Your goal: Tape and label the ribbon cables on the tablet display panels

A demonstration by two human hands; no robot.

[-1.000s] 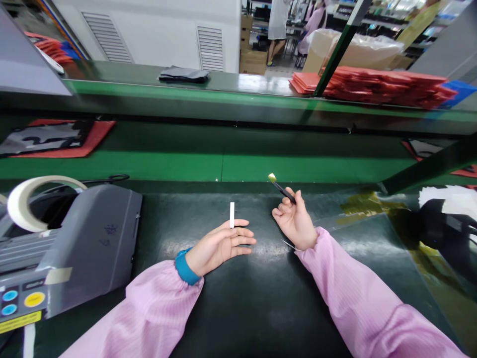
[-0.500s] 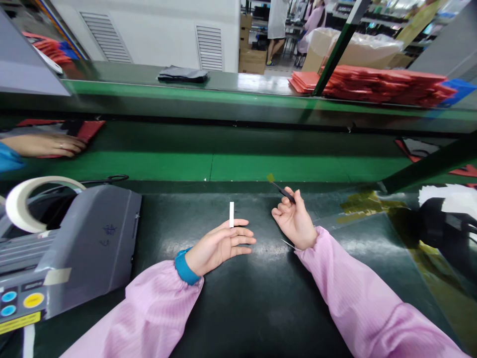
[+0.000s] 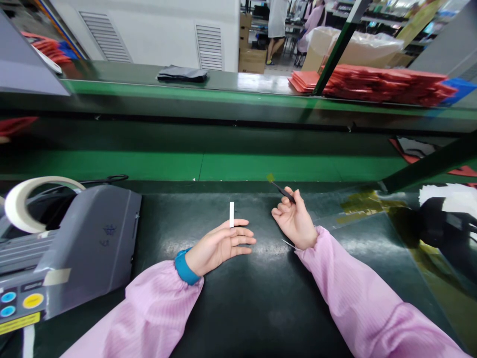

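Two pink sleeves run in from the bottom, cut off by the frame. The left hand, a blue band at its wrist, spreads its fingers apart over the dark tabletop. A white strip stands up from its index finger, lower end by the thumb; whether it is pinched or merely stuck there I cannot tell. The right hand is closed on black tweezers, hiding their rear part; a small yellow piece sits at their tips. A thin metal point juts from beside the right cuff, its other end hidden.

To the left, a grey machine is cut off by the edge and covers part of a tape roll. To the right, a dark device is too blurred to identify and overlaps white paper.

Beyond lies a green surface, with a blurred red item cropped at far left. On the shelf behind, a post partly hides a red stack. Farthest back, people are cropped at the top.
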